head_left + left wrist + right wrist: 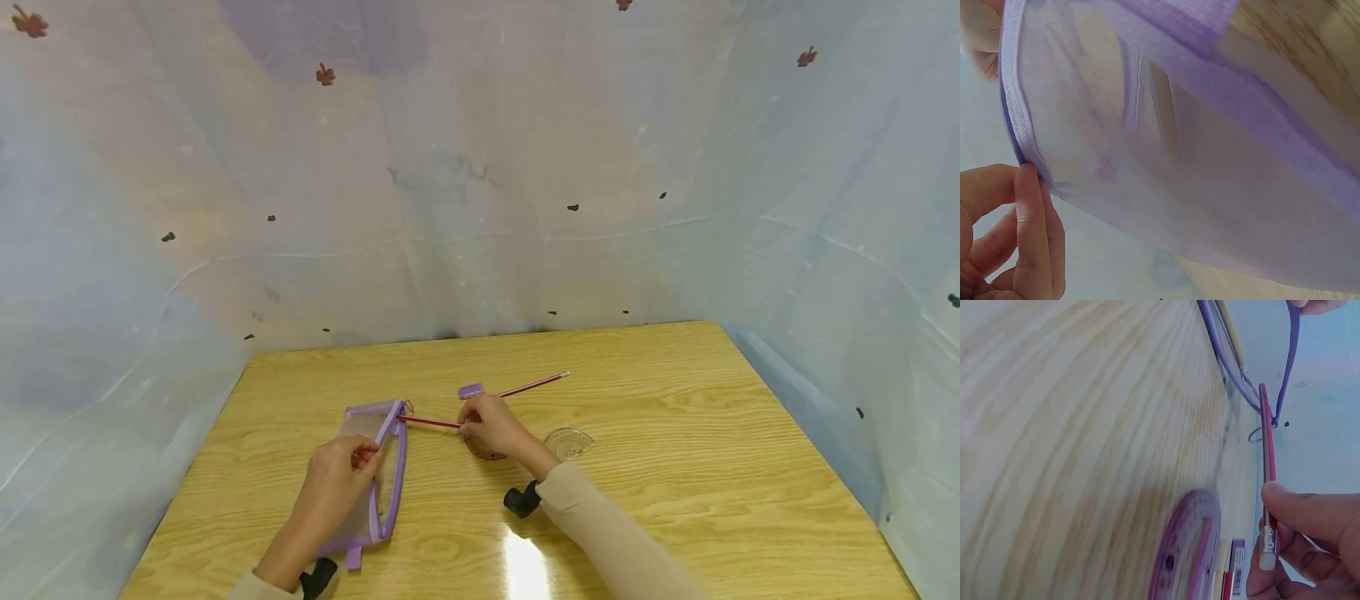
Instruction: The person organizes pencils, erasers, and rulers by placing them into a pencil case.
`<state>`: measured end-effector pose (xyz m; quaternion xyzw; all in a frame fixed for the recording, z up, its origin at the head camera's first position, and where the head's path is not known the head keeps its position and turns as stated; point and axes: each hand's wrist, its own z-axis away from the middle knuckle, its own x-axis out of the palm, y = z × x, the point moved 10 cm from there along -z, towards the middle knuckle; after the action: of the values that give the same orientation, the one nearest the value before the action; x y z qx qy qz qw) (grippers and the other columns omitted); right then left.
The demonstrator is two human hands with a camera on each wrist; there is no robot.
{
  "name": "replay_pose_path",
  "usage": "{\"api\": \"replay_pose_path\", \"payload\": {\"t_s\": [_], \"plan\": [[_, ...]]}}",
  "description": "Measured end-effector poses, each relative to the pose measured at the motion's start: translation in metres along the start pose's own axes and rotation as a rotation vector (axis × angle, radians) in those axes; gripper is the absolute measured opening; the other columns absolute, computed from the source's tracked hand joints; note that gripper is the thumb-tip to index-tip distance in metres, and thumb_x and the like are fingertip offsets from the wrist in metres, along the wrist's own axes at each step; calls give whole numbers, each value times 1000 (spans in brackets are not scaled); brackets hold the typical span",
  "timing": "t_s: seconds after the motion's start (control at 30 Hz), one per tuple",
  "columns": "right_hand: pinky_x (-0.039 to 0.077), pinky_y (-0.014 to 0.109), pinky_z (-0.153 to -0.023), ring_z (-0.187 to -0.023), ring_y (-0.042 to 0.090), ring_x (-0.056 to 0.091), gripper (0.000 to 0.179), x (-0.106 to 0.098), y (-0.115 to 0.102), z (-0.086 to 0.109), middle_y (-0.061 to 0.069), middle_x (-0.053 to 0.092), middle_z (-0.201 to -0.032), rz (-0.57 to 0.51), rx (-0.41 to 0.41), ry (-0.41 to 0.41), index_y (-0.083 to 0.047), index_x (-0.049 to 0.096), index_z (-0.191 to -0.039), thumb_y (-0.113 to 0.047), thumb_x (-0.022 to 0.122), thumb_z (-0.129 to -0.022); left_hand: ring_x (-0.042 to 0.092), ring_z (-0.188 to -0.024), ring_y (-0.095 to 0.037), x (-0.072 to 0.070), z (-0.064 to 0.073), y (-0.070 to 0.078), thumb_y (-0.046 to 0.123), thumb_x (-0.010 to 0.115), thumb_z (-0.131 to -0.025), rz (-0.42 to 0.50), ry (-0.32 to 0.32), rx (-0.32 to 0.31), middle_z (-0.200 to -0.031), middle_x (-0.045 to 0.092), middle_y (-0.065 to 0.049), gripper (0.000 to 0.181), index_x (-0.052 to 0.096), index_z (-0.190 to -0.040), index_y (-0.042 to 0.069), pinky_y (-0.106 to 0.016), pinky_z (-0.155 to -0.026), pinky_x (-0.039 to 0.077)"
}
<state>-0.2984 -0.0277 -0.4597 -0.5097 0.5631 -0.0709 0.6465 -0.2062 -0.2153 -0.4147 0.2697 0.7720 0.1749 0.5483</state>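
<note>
My left hand (330,479) pinches the zippered edge of a purple mesh pouch (400,475) between thumb and fingers, and the pouch's mouth gapes toward the right. In my right hand (495,427) is a red pencil (1268,456), gripped near its white eraser end. The pencil's other end points left and overlaps the far corner of the pouch's mouth, by a small ring. A yellow pencil-like stick (1230,337) shows within the pouch opening in the right wrist view. Through the mesh, the left wrist view shows a yellowish strip (1165,112).
Just beyond my right hand lie a purple boxed eraser (471,390) and a second red pencil (536,384). A pinkish protractor (1185,550) is partly hidden beneath that hand. Right of it rests a clear protractor (570,442). A patterned sheet (480,208) hangs behind the wooden table (675,533).
</note>
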Motion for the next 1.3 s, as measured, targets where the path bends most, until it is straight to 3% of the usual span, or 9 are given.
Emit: {"api": "replay_pose_path", "payload": {"t_s": [0.8, 1.3], "plan": [[43, 22, -57, -65, 8, 50, 6, 25, -13, -9, 3, 62, -76, -58, 124, 13, 2, 71, -88, 1, 68, -93, 58, -61, -8, 1, -2, 1, -6, 77, -81, -8, -1, 0, -71, 65, 0, 8, 73, -81, 1, -19, -52, 50], [40, 19, -54, -61, 6, 47, 8, 38, -13, -16, 2, 60, -70, -101, 138, 41, 4, 71, -83, 6, 68, -90, 59, -60, -9, 2, -2, 3, -7, 77, -80, -9, 0, 4, -70, 66, -1, 8, 73, -81, 0, -19, -51, 51]]}}
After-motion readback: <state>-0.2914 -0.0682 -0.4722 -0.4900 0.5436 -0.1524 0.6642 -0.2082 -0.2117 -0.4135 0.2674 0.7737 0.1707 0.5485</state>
